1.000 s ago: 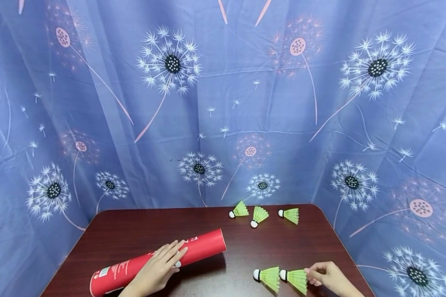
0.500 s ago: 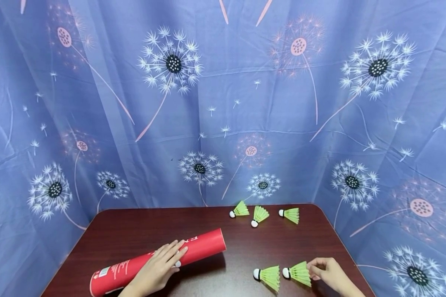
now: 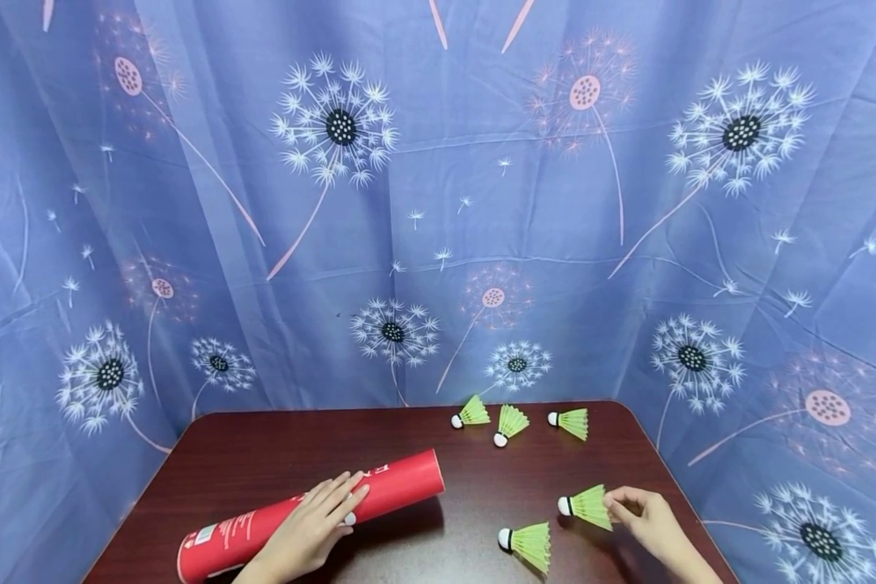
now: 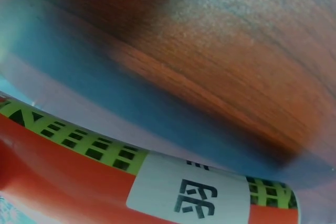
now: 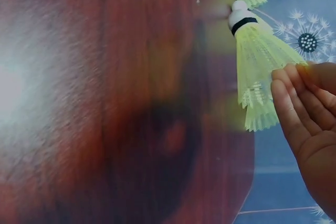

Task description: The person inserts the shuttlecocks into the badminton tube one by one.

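A yellow-green shuttlecock (image 3: 590, 508) with a white cork hangs above the right part of the table; my right hand (image 3: 648, 523) pinches the rim of its skirt between thumb and fingertips. In the right wrist view, the same shuttlecock (image 5: 257, 51) points cork-up from the right hand (image 5: 315, 108). My left hand (image 3: 308, 523) rests with fairly straight fingers across a red shuttlecock tube (image 3: 401, 487), thumb on its near side. The left wrist view has the tube (image 4: 73, 166) close up, with a white label. Another shuttlecock (image 3: 529, 545) lies left of the held one.
At the table's far edge lie a left shuttlecock (image 3: 473, 412), a middle shuttlecock (image 3: 511, 423) and a right shuttlecock (image 3: 571, 423). The dark brown table (image 3: 321, 442) meets a blue curtain (image 3: 438, 227) with dandelion prints behind and on both sides.
My right hand has lifted the pinched shuttlecock up and away from the shuttlecock beside it, slightly farther back over the table. The left hand and the tube have not moved.
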`<act>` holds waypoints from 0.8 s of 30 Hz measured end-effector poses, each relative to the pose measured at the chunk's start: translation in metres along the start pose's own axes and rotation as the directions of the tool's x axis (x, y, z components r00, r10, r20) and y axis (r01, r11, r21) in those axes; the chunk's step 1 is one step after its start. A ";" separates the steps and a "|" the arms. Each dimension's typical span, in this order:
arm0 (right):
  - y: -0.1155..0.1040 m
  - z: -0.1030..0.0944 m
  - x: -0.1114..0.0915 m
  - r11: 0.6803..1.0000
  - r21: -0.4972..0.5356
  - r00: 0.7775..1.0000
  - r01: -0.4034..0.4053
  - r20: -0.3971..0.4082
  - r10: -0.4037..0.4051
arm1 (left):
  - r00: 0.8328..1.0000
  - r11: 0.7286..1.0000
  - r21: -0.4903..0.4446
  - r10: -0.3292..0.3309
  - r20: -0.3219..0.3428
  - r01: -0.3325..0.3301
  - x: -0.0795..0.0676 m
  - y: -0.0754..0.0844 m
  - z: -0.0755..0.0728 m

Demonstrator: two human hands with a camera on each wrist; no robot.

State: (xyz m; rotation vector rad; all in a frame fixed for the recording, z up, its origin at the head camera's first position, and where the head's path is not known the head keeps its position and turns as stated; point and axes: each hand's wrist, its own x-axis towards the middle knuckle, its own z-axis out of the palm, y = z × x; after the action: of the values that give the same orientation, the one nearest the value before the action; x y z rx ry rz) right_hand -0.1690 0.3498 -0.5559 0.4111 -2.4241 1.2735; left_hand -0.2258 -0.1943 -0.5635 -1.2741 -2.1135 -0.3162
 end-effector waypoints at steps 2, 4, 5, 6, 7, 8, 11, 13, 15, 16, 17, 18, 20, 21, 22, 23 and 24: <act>-0.004 0.002 0.004 1.000 -0.019 0.999 -0.005 -0.033 0.005 | 1.000 1.000 -0.009 -0.004 0.013 0.004 0.001 0.000 -0.001; -0.008 0.004 0.008 0.999 -0.033 0.999 -0.011 -0.051 0.009 | 1.000 1.000 -0.015 -0.005 0.014 0.005 0.001 0.000 -0.001; -0.009 0.005 0.010 1.000 -0.030 0.999 -0.008 -0.049 0.006 | 1.000 1.000 -0.019 -0.002 0.008 0.002 0.002 0.000 -0.001; -0.011 0.007 0.013 1.000 -0.025 0.999 -0.004 -0.045 0.003 | 1.000 1.000 -0.015 0.000 0.003 0.000 0.002 0.001 -0.001; -0.013 0.008 0.015 1.000 -0.015 0.999 -0.002 -0.039 0.001 | 1.000 1.000 -0.012 0.001 -0.001 -0.001 0.002 0.001 -0.001; -0.015 0.010 0.018 1.000 -0.005 0.999 0.000 -0.032 0.000 | 1.000 1.000 -0.009 0.003 -0.007 -0.003 0.003 0.002 -0.001; -0.022 0.018 0.029 0.999 0.032 1.000 0.007 -0.011 -0.007 | 1.000 1.000 0.002 0.006 -0.013 -0.006 0.003 0.002 -0.001; -0.028 0.024 0.036 0.998 0.068 1.000 0.004 0.005 -0.004 | 1.000 1.000 0.006 0.006 -0.007 -0.006 0.003 0.002 -0.001; -0.034 0.030 0.043 0.995 0.103 1.000 0.007 0.021 -0.009 | 1.000 1.000 0.001 -0.001 0.016 0.001 0.001 0.001 -0.001; -0.037 0.033 0.045 0.994 0.113 1.000 0.005 0.030 -0.008 | 1.000 1.000 -0.001 -0.005 0.025 0.005 0.001 0.001 -0.001; -0.040 0.037 0.048 0.993 0.121 0.999 0.008 0.037 -0.013 | 0.999 1.000 0.004 -0.007 0.033 0.007 0.001 0.001 -0.001; -0.042 0.040 0.051 0.991 0.134 0.999 0.008 0.045 -0.014 | 0.999 1.000 0.006 -0.006 0.032 0.006 0.001 0.001 -0.001; -0.046 0.046 0.056 0.989 0.146 0.998 0.016 0.058 -0.025 | 1.000 1.000 0.006 -0.007 0.030 0.007 0.001 0.001 -0.002; -0.048 0.048 0.058 0.988 0.151 0.998 0.016 0.062 -0.025 | 1.000 1.000 0.008 -0.005 0.021 0.005 0.001 0.002 -0.003; -0.050 0.051 0.061 0.988 0.155 0.997 0.020 0.065 -0.030 | 1.000 1.000 0.010 -0.003 0.011 0.003 0.002 0.002 -0.003; -0.051 0.054 0.063 0.986 0.163 0.997 0.027 0.065 -0.038 | 1.000 1.000 0.012 -0.001 0.003 0.001 0.002 0.002 -0.004; -0.054 0.057 0.065 0.984 0.173 0.997 0.032 0.067 -0.044 | 1.000 1.000 0.013 0.001 -0.003 -0.001 0.002 0.002 -0.004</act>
State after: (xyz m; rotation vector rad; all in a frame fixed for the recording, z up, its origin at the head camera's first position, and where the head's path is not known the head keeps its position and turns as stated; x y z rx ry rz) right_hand -0.2155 0.2671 -0.5176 0.5563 -2.3591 1.4809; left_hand -0.2232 -0.1934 -0.5592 -1.2662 -2.1091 -0.3032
